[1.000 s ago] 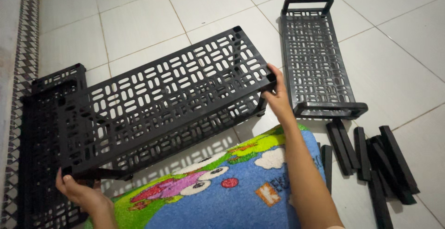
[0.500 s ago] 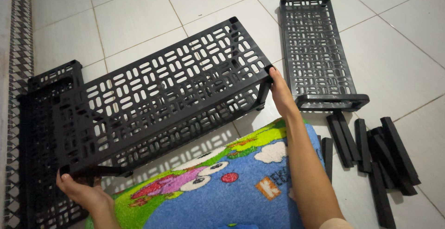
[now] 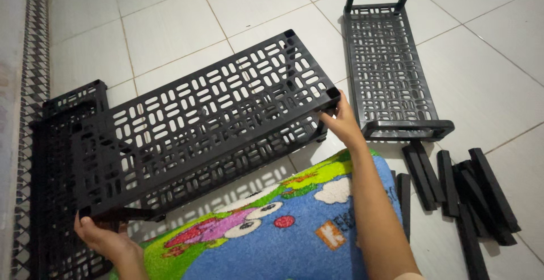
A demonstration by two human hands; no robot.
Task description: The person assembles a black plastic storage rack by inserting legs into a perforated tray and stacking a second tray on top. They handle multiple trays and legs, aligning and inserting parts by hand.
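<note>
Nearest the camera, at 6 o'clock, lies a fuzzy play mat [image 3: 272,234] in blue, green and pink — soft pile on glossy white floor tiles [image 3: 170,25]. At 7 o'clock the left hand [image 3: 105,237] curls under the near left corner of a black plastic shelf panel [image 3: 209,121], thumb on top of the edge. At 3 o'clock of the panel, the right hand [image 3: 343,122] pinches its right corner, fingertips against the rim. This rigid, slotted lattice hangs tilted above a second black panel [image 3: 56,172] lying flat at 9 o'clock. Matte black rectangular posts [image 3: 470,192] sit heaped at 4 o'clock. Farther off, at 1 o'clock, rests a grey perforated tray with handles [image 3: 391,70].
</note>
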